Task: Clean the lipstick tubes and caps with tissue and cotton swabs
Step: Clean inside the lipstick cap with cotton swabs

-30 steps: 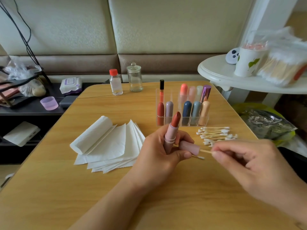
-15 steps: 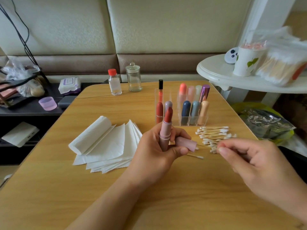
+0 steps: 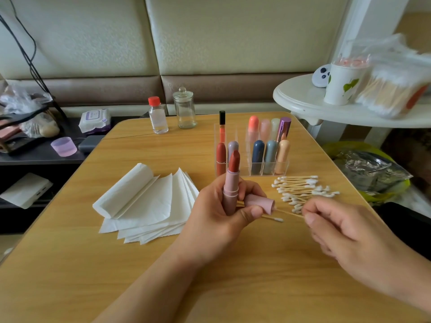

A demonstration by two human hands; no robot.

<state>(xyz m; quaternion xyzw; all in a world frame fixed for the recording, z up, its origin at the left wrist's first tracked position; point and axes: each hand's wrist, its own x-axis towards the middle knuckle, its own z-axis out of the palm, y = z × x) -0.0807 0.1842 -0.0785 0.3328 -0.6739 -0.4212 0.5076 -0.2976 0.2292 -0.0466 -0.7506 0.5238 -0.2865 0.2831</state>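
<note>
**Inspector A:** Any legible writing or brand marks?

**Inspector B:** None readable. The wipes pack carries a purple label, too blurred to read. The paper cup shows a green leaf print only.

**A:** Left hand?

**B:** The left hand is curled round an uncapped pink lipstick tube, held upright with the red bullet exposed. The same hand pinches the pink cap sideways, open end toward the right.

**A:** Right hand?

**B:** The right hand pinches a cotton swab at fingertip level; the stick's far end reaches the cap mouth. Whether the tip is inside, I cannot tell.

**A:** Surroundings?

**B:** Both hands are above the wooden table. Fanned tissues lie left, a swab pile right, and a clear organiser of lipsticks behind.
</note>
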